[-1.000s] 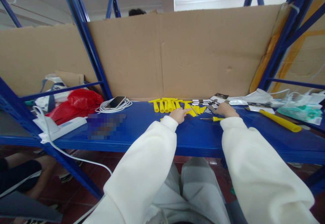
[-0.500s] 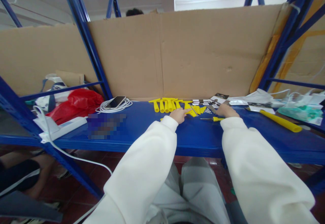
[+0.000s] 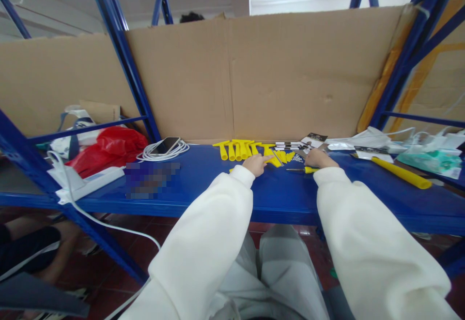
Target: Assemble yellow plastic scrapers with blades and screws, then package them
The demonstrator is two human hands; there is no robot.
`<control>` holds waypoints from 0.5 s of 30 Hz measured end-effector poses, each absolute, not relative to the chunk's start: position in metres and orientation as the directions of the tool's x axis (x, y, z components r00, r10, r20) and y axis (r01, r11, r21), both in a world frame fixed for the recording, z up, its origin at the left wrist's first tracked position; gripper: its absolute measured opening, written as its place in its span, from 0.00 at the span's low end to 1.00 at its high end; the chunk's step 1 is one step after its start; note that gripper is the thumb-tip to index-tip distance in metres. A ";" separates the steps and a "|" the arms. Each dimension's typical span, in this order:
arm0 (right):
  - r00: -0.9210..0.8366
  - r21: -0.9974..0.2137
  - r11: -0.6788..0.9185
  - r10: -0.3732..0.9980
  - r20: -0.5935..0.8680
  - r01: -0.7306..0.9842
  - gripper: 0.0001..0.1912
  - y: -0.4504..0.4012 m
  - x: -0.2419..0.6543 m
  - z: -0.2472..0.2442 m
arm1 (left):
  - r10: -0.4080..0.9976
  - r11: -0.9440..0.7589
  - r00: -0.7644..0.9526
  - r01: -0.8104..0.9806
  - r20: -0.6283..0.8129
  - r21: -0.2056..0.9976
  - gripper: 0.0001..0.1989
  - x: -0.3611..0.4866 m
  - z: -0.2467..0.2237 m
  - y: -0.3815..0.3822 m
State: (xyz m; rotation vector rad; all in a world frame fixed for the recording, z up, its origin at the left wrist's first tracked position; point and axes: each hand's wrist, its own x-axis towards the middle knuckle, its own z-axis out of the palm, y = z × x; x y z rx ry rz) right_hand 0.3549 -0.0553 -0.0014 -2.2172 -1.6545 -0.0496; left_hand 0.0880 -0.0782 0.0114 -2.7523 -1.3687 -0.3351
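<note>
My left hand [image 3: 255, 164] is closed at the shelf's middle, fingers on a yellow plastic scraper part [image 3: 275, 160]. Part of its grip is hidden. My right hand [image 3: 319, 159] bends down at a small pile of screws [image 3: 297, 158], fingers drawn together; whatever is between them is too small to make out. Just in front of that hand lies a screwdriver [image 3: 305, 170] with a yellow-and-black handle. Behind my left hand stands a row of yellow T-shaped scraper handles [image 3: 238, 150]. Small yellow pieces [image 3: 289, 156] lie between the hands.
Black-and-white packets [image 3: 314, 140] and flat blades or labels [image 3: 287, 145] lie at the back. A long yellow handle [image 3: 403, 173] lies right, near plastic bags [image 3: 432, 158]. A phone [image 3: 165, 146] on a coiled white cable, a red bag [image 3: 112, 148] and a power strip [image 3: 92, 183] are left.
My right hand has shifted slightly left, over the screw pile. My left hand has stayed in place on the yellow part.
</note>
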 end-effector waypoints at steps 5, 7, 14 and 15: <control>0.251 -0.141 -0.236 0.963 0.100 0.961 0.17 -0.055 0.348 0.006 | 0.780 -0.612 0.589 0.788 0.210 0.061 0.25 0.088 0.011 -0.078; 0.230 -0.131 -0.220 0.971 0.065 0.967 0.15 -0.056 0.347 0.009 | 0.781 -0.611 0.584 0.788 0.220 0.077 0.25 0.088 0.010 -0.078; 0.205 -0.090 -0.203 0.979 0.014 0.975 0.10 -0.063 0.339 0.014 | 0.784 -0.610 0.590 0.790 0.194 0.060 0.26 0.088 0.011 -0.078; 0.206 -0.097 -0.205 0.978 0.006 0.974 0.10 -0.064 0.337 0.014 | 0.783 -0.610 0.592 0.791 0.191 0.054 0.26 0.087 0.011 -0.079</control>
